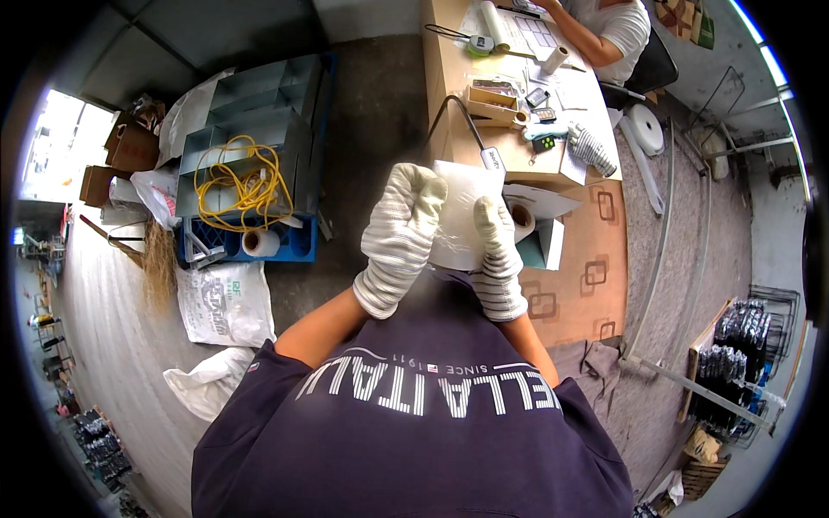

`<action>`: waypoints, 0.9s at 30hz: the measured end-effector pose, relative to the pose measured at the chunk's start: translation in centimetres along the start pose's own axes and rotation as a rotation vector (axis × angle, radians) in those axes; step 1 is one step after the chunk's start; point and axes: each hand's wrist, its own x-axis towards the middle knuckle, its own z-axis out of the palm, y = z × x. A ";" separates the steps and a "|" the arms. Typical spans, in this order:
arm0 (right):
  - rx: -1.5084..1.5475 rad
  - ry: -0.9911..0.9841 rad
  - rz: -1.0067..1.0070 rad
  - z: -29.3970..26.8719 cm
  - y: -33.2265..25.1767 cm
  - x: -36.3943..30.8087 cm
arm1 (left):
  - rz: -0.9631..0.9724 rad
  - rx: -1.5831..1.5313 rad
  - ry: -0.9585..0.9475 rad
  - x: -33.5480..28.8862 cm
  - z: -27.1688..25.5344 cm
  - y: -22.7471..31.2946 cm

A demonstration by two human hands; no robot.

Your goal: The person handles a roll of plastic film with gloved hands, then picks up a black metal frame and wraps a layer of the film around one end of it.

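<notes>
— What were the hands doing at that moment?

— Both wore striped knit gloves and were raised in front of the chest. The left hand (399,233) was curled shut on the left edge of a clear plastic bag with a white flat piece inside (462,211), and the right hand (498,250) pinched its right edge, thumb up at about twelve o'clock. Held from both sides like that, the bag stayed taut and flat, which I judged made it easier to handle the film.

— And where was the bag relative to everything else?

— At the centre of the view, above the near end of the wooden table (579,285), clear of its surface. A roll of tape (521,217) sat just behind the right hand, at roughly two o'clock from it, probably kept there within reach.

— Anything else nearby?

— A black-corded hand tool (490,157) lay on the table at twelve o'clock from the bag. A spare striped glove (592,148) rested further along at about one o'clock. At ten o'clock, a coil of yellow cord (242,181) lay on a blue crate (294,242) on the floor. Another person's arm (596,30) worked at the table's far end.
</notes>
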 end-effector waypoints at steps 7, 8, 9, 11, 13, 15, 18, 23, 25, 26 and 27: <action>0.132 -0.034 0.105 0.3 -1.2 -1.6 | 0.011 0.171 -0.041 0.5 0.4 0.7; 0.147 -0.014 0.117 0.5 -1.3 -1.8 | -0.029 0.205 -0.065 0.5 0.4 1.2; 0.161 0.007 0.126 0.6 -1.4 -1.9 | -0.068 0.238 -0.092 0.5 0.4 1.4; 0.200 0.024 0.149 0.5 -1.3 -1.9 | -0.040 0.318 -0.098 0.6 0.2 1.0; 0.249 0.015 0.176 0.5 -1.2 -1.6 | -0.011 0.400 -0.106 0.9 -0.3 0.0; 0.259 0.040 0.187 1.2 -1.9 -1.8 | 0.021 0.482 -0.116 1.7 -1.2 -1.6; 0.213 0.045 0.166 1.5 -2.3 -1.7 | -0.007 0.622 -0.173 2.6 -2.6 -2.2; 0.080 -0.020 0.013 1.4 -2.0 -0.9 | 0.445 0.497 0.156 4.3 -2.8 0.6; 0.037 -0.006 -0.038 0.1 -0.7 0.3 | 0.669 0.726 -0.041 4.1 -2.5 4.5; -0.030 0.039 -0.063 -0.2 -0.1 0.6 | 0.686 0.750 -0.114 3.4 -1.8 5.6; -0.095 0.086 -0.087 -0.6 0.7 1.0 | 0.701 0.774 -0.189 2.9 -0.6 6.1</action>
